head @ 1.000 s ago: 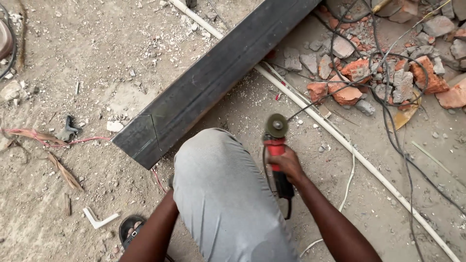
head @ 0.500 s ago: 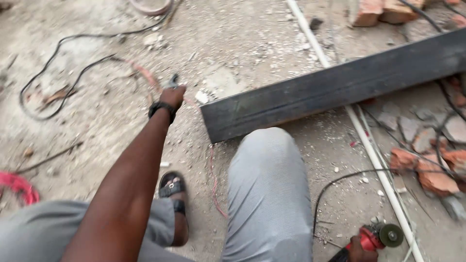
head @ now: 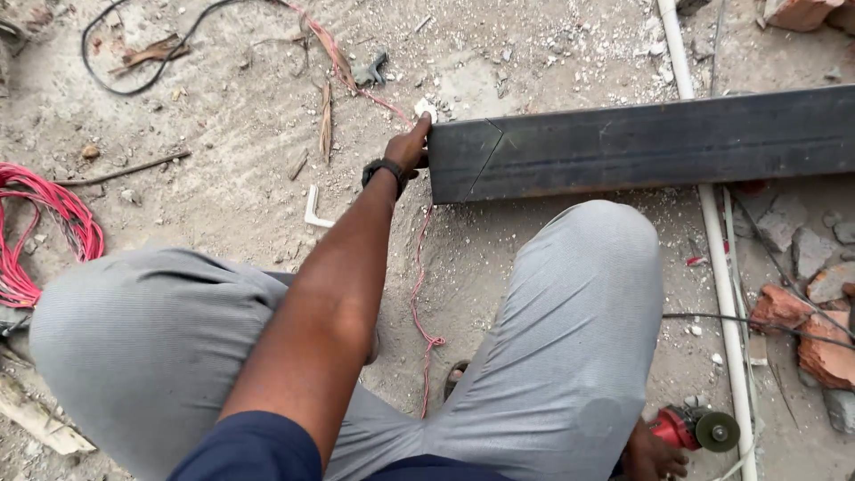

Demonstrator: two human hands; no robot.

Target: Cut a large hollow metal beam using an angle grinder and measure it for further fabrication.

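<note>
A long black rectangular steel tube point(head: 641, 142) lies across the dusty ground, with a thin scribed line near its left end. My left hand point(head: 410, 147) reaches forward and grips that left end; a dark watch sits on the wrist. My right hand point(head: 648, 452) is low at the bottom right, mostly hidden behind my knee, and holds a red angle grinder point(head: 699, 429) whose disc rests near the ground. My knees in grey trousers fill the foreground.
A white plastic pipe point(head: 712, 223) runs under the tube from top to bottom right. Broken red bricks point(head: 819, 338) lie at the right. A red cable coil point(head: 36, 232) lies at left, a black cable point(head: 134, 53) at top left, a thin red wire point(head: 419, 285) between my knees.
My left hand has moved from the open ground to the tube's left end and taken hold of it. The view has shifted; the grinder stays low at my right.
</note>
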